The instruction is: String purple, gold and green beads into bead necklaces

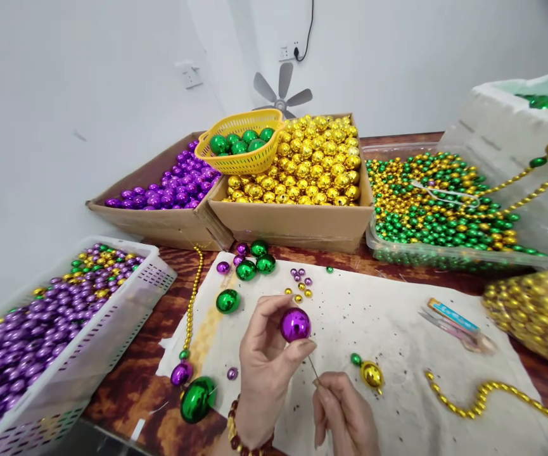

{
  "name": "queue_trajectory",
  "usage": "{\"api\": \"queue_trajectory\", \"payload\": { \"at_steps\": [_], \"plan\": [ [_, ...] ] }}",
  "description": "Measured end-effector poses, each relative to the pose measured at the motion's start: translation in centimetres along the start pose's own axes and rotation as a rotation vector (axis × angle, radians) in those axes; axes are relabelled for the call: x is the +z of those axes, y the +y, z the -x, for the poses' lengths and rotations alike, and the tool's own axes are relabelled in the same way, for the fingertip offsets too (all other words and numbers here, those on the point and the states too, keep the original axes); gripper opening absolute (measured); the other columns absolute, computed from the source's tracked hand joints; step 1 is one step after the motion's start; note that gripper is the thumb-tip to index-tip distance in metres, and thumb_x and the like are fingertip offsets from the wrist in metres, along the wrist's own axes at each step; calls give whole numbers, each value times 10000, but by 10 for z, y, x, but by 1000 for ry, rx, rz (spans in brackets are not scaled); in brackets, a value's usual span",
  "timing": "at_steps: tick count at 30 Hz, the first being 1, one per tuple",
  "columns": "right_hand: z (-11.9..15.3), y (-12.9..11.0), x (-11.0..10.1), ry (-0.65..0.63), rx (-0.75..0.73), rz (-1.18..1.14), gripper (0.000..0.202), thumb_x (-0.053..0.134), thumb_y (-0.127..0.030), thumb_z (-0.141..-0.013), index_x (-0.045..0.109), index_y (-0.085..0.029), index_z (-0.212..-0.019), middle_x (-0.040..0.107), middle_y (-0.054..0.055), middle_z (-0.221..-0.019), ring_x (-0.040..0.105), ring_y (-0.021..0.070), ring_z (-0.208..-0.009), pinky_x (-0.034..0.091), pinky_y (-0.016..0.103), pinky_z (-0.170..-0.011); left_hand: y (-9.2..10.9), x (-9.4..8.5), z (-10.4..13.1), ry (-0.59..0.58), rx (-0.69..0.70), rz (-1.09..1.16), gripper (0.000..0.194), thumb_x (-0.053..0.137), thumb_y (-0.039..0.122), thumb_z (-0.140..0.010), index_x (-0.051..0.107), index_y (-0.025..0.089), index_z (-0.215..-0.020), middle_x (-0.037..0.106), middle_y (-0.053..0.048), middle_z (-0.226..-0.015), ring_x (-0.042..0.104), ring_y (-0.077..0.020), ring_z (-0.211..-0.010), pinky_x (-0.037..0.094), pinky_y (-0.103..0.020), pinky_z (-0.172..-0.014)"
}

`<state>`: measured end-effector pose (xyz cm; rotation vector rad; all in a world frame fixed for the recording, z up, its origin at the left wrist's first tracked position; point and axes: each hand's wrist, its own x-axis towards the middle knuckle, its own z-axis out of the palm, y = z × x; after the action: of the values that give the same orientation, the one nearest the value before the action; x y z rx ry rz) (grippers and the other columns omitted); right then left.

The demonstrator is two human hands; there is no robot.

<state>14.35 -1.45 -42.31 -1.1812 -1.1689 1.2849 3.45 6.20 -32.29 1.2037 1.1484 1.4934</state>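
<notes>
My left hand holds a large shiny purple bead between thumb and fingers. Just below and to the right, my right hand pinches a thin needle-like rod that slants up to the bead's lower edge. Whether its tip is inside the bead I cannot tell. To the right on the white cloth lies a gold bead with a small green bead against it. A large green bead and a purple bead join a gold bead strand on the left.
Cardboard boxes of purple beads and gold beads stand behind, a yellow basket on top. Containers of small beads flank the cloth: a white crate and a clear tub. Snips and a gold strand lie right.
</notes>
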Motion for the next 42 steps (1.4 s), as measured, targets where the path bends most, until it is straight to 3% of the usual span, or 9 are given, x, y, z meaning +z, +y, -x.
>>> {"api": "queue_trajectory", "payload": {
  "at_steps": [3, 9, 15, 23, 29, 34, 42],
  "plan": [
    [-2, 0, 0, -26, -31, 4, 328, 385, -400, -989, 556, -186, -807, 454, -59, -484, 436, 83, -370, 365, 195, -429, 1, 0, 1, -7, 11, -41, 374, 774, 210, -700, 653, 239, -1053, 539, -39, -1030, 528, -175, -950, 451, -250, -817],
    [1, 3, -2, -45, 20, -5, 323, 379, -413, -990, 545, -186, -831, 508, -39, -539, 482, 82, -372, 380, 183, -408, -7, -2, -10, 3, -165, 232, 308, 654, 264, -834, 625, 241, -1139, 595, -37, -955, 551, -131, -795, 477, -268, -768],
    [7, 14, -4, -22, 44, 13, 317, 376, -425, -989, 553, -181, -891, 551, -25, -562, 512, 90, -368, 388, 185, -401, -4, -3, -22, 39, -154, 359, 275, 658, 252, -830, 645, 230, -1104, 602, -54, -1050, 571, -143, -861, 496, -285, -807],
    [4, 14, -1, -7, 32, -40, 296, 394, -412, -989, 555, -186, -888, 557, -25, -573, 511, 79, -365, 386, 172, -392, -9, -5, -15, -13, -136, 293, 347, 674, 254, -814, 623, 239, -1157, 606, -74, -1114, 586, -174, -911, 499, -331, -840],
    [-2, 9, 0, 15, 20, -76, 292, 404, -409, -989, 546, -185, -866, 572, -21, -574, 531, 87, -378, 405, 186, -409, -10, 0, -5, -49, -65, 79, 382, 746, 211, -737, 642, 245, -1103, 568, -38, -1051, 586, -155, -896, 493, -263, -810],
    [-5, 10, -4, -1, 37, -98, 289, 401, -408, -990, 540, -188, -864, 571, -23, -585, 537, 86, -377, 403, 182, -403, -5, 2, -1, -154, -159, 194, 352, 609, 281, -869, 579, 246, -1218, 561, -100, -1221, 639, -231, -956, 526, -386, -848],
    [3, 21, -2, 35, 39, -90, 299, 428, -443, -971, 554, -189, -876, 580, -19, -570, 524, 84, -342, 376, 174, -364, -5, -4, -4, -53, -209, 281, 281, 558, 241, -910, 593, 218, -1188, 590, -111, -1236, 646, -238, -979, 515, -395, -869]
  ]
}}
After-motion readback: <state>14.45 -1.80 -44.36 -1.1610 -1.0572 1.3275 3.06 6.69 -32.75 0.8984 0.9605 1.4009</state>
